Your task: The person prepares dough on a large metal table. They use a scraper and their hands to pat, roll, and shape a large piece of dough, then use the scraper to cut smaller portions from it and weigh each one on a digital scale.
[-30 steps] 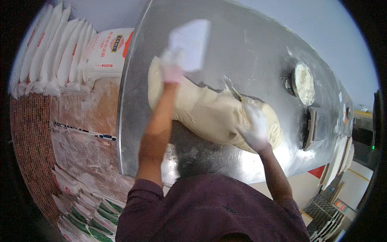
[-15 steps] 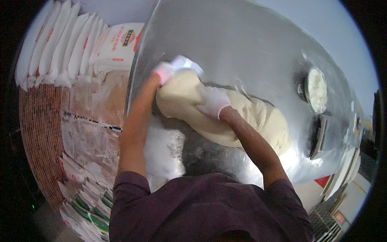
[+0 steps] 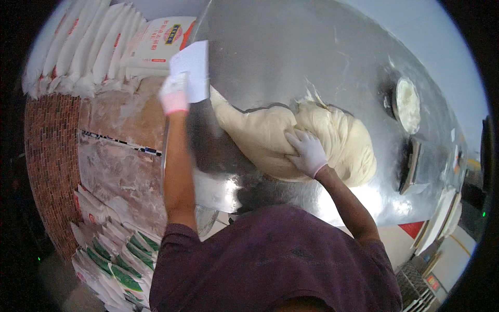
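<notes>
My left hand, in a white glove with a pink cuff, grips a flat white scraper, raised at the left edge of the steel table above the narrow end of a large, pale dough mass. The dough lies lengthwise across the tabletop, thick and wrinkled at its right, tapering to the upper left. My right hand, also gloved, rests on the middle of the dough with its fingers spread and pressed into a fold.
White sacks are stacked at the upper left, more sacks at the lower left. A round pan of flour sits at the table's right, near a rectangular metal object. Boards lean beside the table's right end.
My left hand has moved up and left with the scraper, off the dough's folded end. My right hand has shifted right along the dough since the middle frame. The dough looks more bunched.
</notes>
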